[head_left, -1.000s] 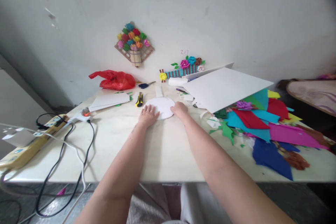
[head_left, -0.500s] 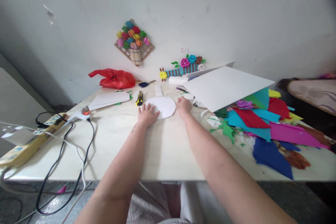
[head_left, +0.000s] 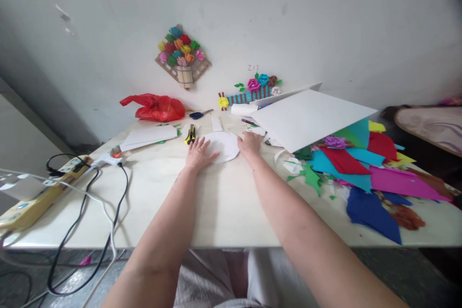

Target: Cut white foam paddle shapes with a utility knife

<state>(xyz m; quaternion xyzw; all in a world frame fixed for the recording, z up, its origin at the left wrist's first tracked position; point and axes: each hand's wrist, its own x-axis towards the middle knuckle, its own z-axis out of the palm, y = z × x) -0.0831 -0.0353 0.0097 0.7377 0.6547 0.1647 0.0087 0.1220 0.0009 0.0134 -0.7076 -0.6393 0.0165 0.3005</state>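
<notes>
A white round disc (head_left: 224, 147) lies flat on the table in front of me. On its left edge rests my left hand (head_left: 199, 154), palm down with the fingers spread. My right hand (head_left: 250, 144) is at the disc's right edge, its thumb and fingers apart and touching the rim. Just behind the disc is a narrow white strip (head_left: 216, 123). A yellow and black utility knife (head_left: 191, 134) lies beside my left fingertips. Dark-handled scissors (head_left: 197, 115) are farther back.
Coloured sheets and scraps (head_left: 350, 163) cover the right side, under a large white board (head_left: 314, 115). At the back left are a red plastic bag (head_left: 160, 108) and white sheets (head_left: 149, 136). A power strip (head_left: 46, 197) with cables occupies the left edge.
The fingers of my right hand have opened out from a curled position, and the hand has come over to the disc's right edge. The view has shifted slightly.
</notes>
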